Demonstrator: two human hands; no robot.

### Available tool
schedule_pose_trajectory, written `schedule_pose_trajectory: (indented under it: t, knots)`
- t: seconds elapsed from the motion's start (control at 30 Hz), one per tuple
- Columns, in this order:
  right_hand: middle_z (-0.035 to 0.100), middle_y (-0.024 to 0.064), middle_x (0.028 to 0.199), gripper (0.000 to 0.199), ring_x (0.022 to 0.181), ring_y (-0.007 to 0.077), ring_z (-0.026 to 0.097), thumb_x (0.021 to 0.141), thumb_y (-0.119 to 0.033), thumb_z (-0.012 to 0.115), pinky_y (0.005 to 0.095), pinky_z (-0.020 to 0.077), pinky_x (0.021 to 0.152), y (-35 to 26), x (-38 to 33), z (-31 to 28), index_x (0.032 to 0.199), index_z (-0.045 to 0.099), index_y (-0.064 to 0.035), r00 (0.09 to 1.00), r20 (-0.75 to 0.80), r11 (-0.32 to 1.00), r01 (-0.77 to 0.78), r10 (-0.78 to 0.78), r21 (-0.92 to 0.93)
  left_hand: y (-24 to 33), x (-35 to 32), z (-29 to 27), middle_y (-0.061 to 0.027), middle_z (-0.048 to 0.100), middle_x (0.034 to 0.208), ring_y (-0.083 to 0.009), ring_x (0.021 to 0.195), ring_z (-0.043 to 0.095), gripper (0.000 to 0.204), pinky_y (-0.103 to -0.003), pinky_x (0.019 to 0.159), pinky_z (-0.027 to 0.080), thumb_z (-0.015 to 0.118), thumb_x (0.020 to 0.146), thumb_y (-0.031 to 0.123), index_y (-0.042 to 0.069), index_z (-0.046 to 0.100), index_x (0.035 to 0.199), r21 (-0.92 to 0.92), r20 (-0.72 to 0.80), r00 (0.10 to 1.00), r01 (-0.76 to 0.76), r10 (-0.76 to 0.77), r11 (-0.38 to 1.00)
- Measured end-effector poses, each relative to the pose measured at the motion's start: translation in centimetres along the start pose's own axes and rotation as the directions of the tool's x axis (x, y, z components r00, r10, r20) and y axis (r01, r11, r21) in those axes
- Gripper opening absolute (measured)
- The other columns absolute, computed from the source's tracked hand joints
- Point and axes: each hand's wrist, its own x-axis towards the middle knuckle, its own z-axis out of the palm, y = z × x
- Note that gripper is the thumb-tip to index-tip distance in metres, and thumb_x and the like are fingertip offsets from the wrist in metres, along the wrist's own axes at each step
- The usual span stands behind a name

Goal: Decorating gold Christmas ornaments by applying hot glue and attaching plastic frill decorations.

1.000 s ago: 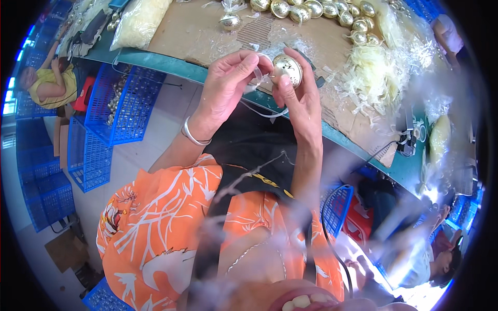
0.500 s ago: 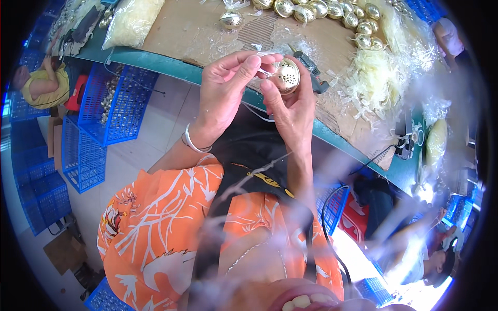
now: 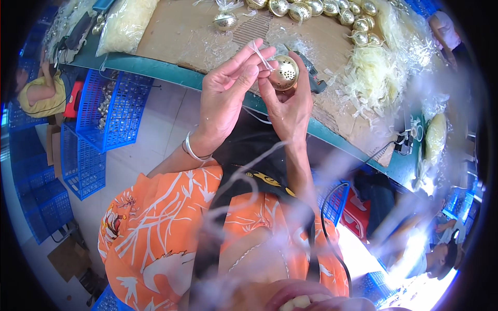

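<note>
My right hand [image 3: 289, 113] is closed round a shiny gold ball [image 3: 285, 73] with small patterned cut-outs, held above the table's near edge. A thin white string [image 3: 260, 55] runs from beside the ball and is looped over the fingers of my left hand [image 3: 224, 93]. That hand grips the string with its fingers bent, close to the left of the ball. Just beyond my right fingers lies a dark green tool [image 3: 311, 70], partly hidden.
Cardboard [image 3: 179, 39] covers the green table. More gold balls [image 3: 300, 11] lie at the far side, with a heap of pale translucent strips [image 3: 365, 78] at right. A filled clear bag [image 3: 126, 26] is far left. Blue crates [image 3: 111, 114] stand on the floor; other people sit nearby.
The left fingers have risen and straightened somewhat, and the white string is now drawn out over them. In the right hand, the gold ball has turned slightly.
</note>
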Motion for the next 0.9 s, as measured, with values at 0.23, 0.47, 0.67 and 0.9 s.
schedule_pose_trajectory:
  t: [0.23,0.47,0.67,0.9]
  knots:
    - [0.07,0.0196,0.104,0.065,0.085,0.02,0.073,0.092,-0.011,0.076,0.0316,0.0613,0.075,-0.4,0.1,0.1,0.146,0.043,0.006,0.998,-0.052,0.999,0.026,-0.025,0.019,0.0,0.0,0.2,-0.0237,0.053,0.151,-0.0286,0.132,0.06,0.057,-0.04,0.113,0.045,0.057,0.107,0.013,-0.003,0.035,0.158,0.017,0.068,0.997,0.028,-0.029,0.999]
    - [0.071,0.0175,0.103,0.057,0.084,0.0179,0.072,0.094,-0.012,0.072,0.03,0.0607,0.071,-0.3,1.4,-0.5,0.143,0.048,0.0052,0.998,-0.036,0.997,-0.04,0.043,0.058,-0.3,-0.4,0.8,-0.027,0.033,0.163,-0.0349,0.15,0.039,0.068,-0.045,0.126,0.027,0.05,0.104,0.002,-0.005,0.016,0.162,-0.012,0.147,0.988,0.046,-0.044,0.999]
    - [0.071,0.0147,0.101,0.058,0.084,0.0168,0.071,0.095,-0.018,0.073,0.031,0.0592,0.074,-0.3,1.5,-2.1,0.144,0.049,0.0038,0.993,0.024,0.976,-0.122,0.119,0.179,-0.1,-0.1,1.9,-0.0264,0.03,0.165,-0.034,0.152,0.034,0.069,-0.044,0.126,0.026,0.052,0.104,0.002,-0.003,0.016,0.163,-0.047,0.165,0.983,0.092,-0.083,0.995]
    - [0.073,0.0146,0.103,0.049,0.088,0.0155,0.071,0.093,-0.018,0.072,0.0305,0.0585,0.075,0.5,2.2,-2.6,0.136,0.057,0.0011,0.992,-0.025,0.988,-0.121,0.124,0.1,-0.8,0.6,1.7,-0.0245,0.035,0.163,-0.0314,0.149,0.041,0.07,-0.043,0.123,0.03,0.053,0.105,0.003,0.001,0.016,0.165,-0.116,0.174,0.982,0.096,-0.075,0.989]
